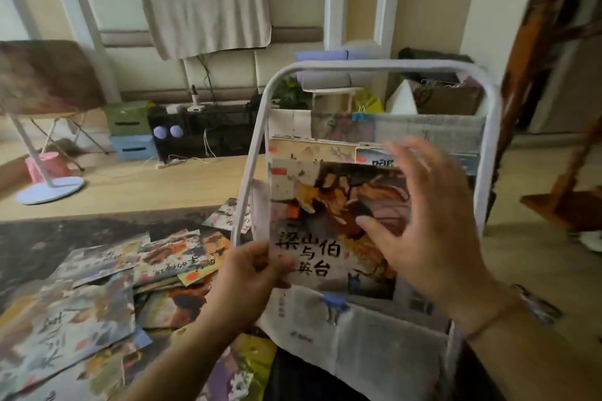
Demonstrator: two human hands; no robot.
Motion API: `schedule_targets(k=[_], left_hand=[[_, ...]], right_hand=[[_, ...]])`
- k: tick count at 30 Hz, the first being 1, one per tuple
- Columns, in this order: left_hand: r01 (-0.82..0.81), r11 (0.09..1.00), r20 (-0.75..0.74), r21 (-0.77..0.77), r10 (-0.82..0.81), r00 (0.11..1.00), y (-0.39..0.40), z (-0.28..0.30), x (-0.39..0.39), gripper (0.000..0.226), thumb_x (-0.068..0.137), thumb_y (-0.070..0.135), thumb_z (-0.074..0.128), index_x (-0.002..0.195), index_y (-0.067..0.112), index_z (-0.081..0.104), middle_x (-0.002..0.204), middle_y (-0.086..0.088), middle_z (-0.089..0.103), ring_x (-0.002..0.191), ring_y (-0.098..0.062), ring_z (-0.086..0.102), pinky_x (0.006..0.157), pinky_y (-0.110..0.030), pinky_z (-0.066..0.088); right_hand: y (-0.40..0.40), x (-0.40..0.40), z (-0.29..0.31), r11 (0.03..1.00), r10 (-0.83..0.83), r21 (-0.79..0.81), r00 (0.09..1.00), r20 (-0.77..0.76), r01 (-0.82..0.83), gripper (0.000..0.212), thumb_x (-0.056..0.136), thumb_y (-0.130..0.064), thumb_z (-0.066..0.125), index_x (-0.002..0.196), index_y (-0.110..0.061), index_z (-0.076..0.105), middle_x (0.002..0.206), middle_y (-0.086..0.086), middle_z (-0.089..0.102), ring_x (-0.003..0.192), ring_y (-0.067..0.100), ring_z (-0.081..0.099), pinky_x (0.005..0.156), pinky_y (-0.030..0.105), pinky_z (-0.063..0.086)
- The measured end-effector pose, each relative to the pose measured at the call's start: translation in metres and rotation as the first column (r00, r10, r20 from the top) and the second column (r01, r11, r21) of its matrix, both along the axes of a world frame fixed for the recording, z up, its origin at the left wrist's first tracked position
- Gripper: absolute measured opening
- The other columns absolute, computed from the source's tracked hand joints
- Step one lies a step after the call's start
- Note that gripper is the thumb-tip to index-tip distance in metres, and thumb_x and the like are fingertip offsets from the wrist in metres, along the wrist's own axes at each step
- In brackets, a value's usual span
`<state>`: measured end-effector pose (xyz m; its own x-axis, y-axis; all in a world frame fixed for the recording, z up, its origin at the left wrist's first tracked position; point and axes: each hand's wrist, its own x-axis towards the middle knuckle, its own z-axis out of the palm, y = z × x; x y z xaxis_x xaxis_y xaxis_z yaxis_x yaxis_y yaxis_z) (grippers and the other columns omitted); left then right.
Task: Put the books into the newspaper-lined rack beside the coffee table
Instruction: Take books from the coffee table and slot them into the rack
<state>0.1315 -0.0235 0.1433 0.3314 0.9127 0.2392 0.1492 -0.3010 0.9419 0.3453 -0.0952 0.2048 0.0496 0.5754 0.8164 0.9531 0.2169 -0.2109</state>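
A thin picture book (325,205) with an orange-brown cover and black Chinese characters stands upright in the front pocket of the white-framed rack (257,140). My left hand (250,273) pinches its lower left corner. My right hand (423,221) hovers in front of the book's right side, fingers spread and straight, holding nothing. Newspaper (368,335) lines the rack's pockets, held by a blue clip (335,298). Two more books (312,150) stand in the pocket behind. Several loose picture books (107,286) lie scattered on the dark coffee table (49,238) at the left.
The rack's top tier holds a brown paper bag (446,98), a white block and a plant. A white lamp base (49,190), green and blue boxes (130,130) and a black shelf stand on the wooden floor beyond. A wooden stand (560,205) is at right.
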Motion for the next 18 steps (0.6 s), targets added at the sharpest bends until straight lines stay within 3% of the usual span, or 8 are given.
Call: schedule_targets(k=[1, 3, 5, 8, 11, 14, 18], left_hand=[[0.031, 0.999, 0.003, 0.036, -0.031, 1.000, 0.007, 0.013, 0.011, 0.008, 0.089, 0.013, 0.064, 0.094, 0.012, 0.070, 0.089, 0.005, 0.077, 0.084, -0.013, 0.074, 0.069, -0.028, 0.060], [0.078, 0.992, 0.001, 0.098, -0.079, 0.997, 0.021, 0.039, 0.035, 0.007, 0.092, 0.014, 0.061, 0.095, 0.013, 0.068, 0.087, 0.008, 0.076, 0.078, -0.007, 0.073, 0.063, -0.020, 0.057], [0.124, 0.984, -0.012, 0.129, -0.123, 0.992, 0.037, 0.061, 0.060, 0.008, 0.094, 0.017, 0.060, 0.098, 0.014, 0.066, 0.088, 0.004, 0.076, 0.076, -0.007, 0.072, 0.062, -0.023, 0.057], [0.121, 0.984, -0.053, 0.128, -0.115, 0.992, 0.065, 0.078, 0.092, 0.012, 0.093, 0.025, 0.063, 0.101, 0.017, 0.066, 0.095, 0.003, 0.076, 0.086, -0.008, 0.073, 0.077, -0.035, 0.061], [0.005, 0.956, -0.236, 0.295, 0.068, 0.969, 0.083, 0.083, 0.113, 0.010, 0.091, 0.034, 0.065, 0.095, 0.025, 0.065, 0.088, 0.009, 0.073, 0.080, 0.000, 0.069, 0.071, -0.023, 0.059], [-0.027, 0.912, -0.316, 0.409, 0.170, 0.934, 0.088, 0.084, 0.120, 0.009, 0.093, 0.032, 0.062, 0.089, 0.026, 0.066, 0.083, 0.010, 0.070, 0.075, 0.000, 0.067, 0.064, -0.017, 0.055], [0.034, 0.877, -0.542, 0.480, 0.266, 0.797, 0.091, 0.071, 0.120, 0.026, 0.094, 0.038, 0.058, 0.079, 0.022, 0.069, 0.074, 0.006, 0.069, 0.063, -0.007, 0.065, 0.058, -0.025, 0.058]], right_hand=[[0.004, 0.008, 0.020, 0.992, -0.126, 0.013, 0.961, 0.246, 0.126, 0.092, 0.070, -0.049, 0.073, 0.146, -0.020, 0.031, 0.146, 0.010, 0.037, 0.138, 0.031, 0.032, 0.110, 0.058, 0.027], [0.015, 0.023, 0.057, 0.958, -0.253, 0.005, 0.840, 0.479, 0.285, 0.094, 0.070, -0.056, 0.071, 0.147, -0.022, 0.030, 0.143, 0.009, 0.043, 0.132, 0.033, 0.039, 0.109, 0.064, 0.021], [0.028, 0.036, 0.085, 0.940, -0.288, -0.010, 0.807, 0.515, 0.342, 0.087, 0.074, -0.054, 0.071, 0.146, -0.023, 0.033, 0.132, 0.008, 0.052, 0.121, 0.032, 0.050, 0.107, 0.061, 0.027], [0.048, 0.053, 0.109, 0.939, -0.287, -0.014, 0.806, 0.518, 0.344, 0.077, 0.079, -0.041, 0.074, 0.143, -0.022, 0.037, 0.123, 0.011, 0.053, 0.112, 0.033, 0.052, 0.094, 0.050, 0.038], [0.061, 0.065, 0.115, 0.939, -0.278, -0.014, 0.783, 0.556, 0.344, 0.073, 0.080, -0.035, 0.074, 0.143, -0.021, 0.039, 0.122, 0.011, 0.052, 0.111, 0.032, 0.050, 0.091, 0.046, 0.038], [0.067, 0.070, 0.110, 0.947, -0.264, -0.006, 0.784, 0.562, 0.322, 0.073, 0.080, -0.034, 0.074, 0.142, -0.019, 0.039, 0.124, 0.011, 0.052, 0.114, 0.032, 0.049, 0.092, 0.046, 0.039], [0.066, 0.072, 0.088, 0.939, -0.237, -0.081, 0.796, 0.558, 0.336, 0.072, 0.082, -0.034, 0.072, 0.142, -0.016, 0.037, 0.126, 0.010, 0.052, 0.117, 0.030, 0.049, 0.096, 0.047, 0.042]])
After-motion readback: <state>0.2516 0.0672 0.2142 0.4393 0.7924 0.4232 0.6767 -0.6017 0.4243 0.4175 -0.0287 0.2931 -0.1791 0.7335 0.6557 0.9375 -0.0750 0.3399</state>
